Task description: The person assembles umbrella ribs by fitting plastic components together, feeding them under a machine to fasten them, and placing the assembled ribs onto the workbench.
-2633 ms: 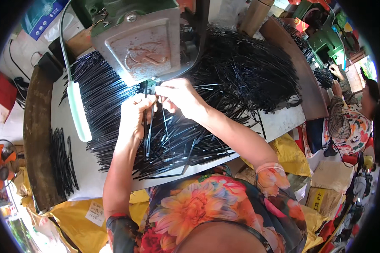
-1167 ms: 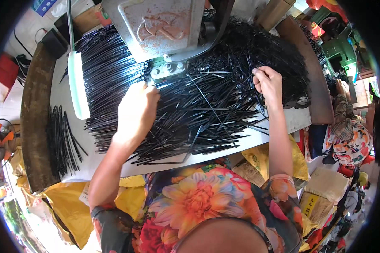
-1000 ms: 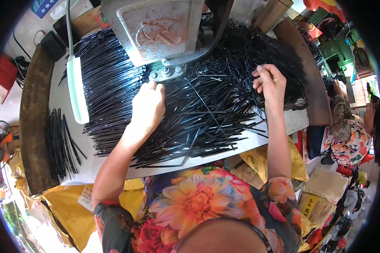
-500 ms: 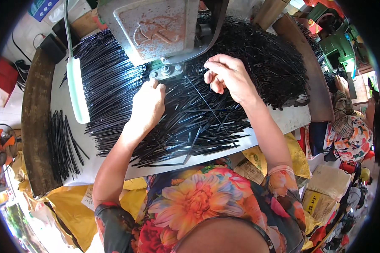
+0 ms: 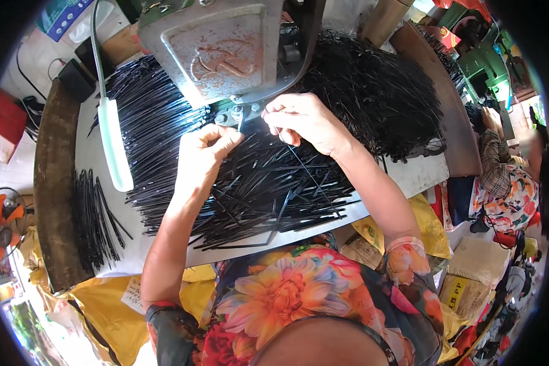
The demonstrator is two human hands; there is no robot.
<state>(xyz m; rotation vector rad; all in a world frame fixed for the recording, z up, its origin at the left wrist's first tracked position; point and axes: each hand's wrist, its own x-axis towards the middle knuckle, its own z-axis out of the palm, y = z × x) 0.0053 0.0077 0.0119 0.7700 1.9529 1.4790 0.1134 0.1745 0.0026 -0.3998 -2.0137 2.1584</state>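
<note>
Just in front of the bolted metal die (image 5: 230,116) of a press, my left hand (image 5: 202,149) is closed, thumb against fingers. A small shiny bit shows by its thumb tip, too small to name. My right hand (image 5: 304,125) hovers right of the die with thumb and fingers pinched. A thin dark line shows under those fingertips; what they grip is unclear. Both hands are above a wide pile of thin black rods (image 5: 244,213). One long rod (image 5: 311,174) slants across the pile below my right hand.
The press's grey guard (image 5: 226,55) overhangs the die. A lit lamp tube (image 5: 114,146) stands at left. Curved walls (image 5: 55,183) edge the table (image 5: 119,265). Another heap of black rods (image 5: 378,91) lies at right. A person (image 5: 506,189) works farther right. An orange fan (image 5: 3,226) is at left.
My right hand has moved left, closer to the die and my left hand. My left hand has turned, and its thumb now points right toward the die. The whole view has shifted slightly.
</note>
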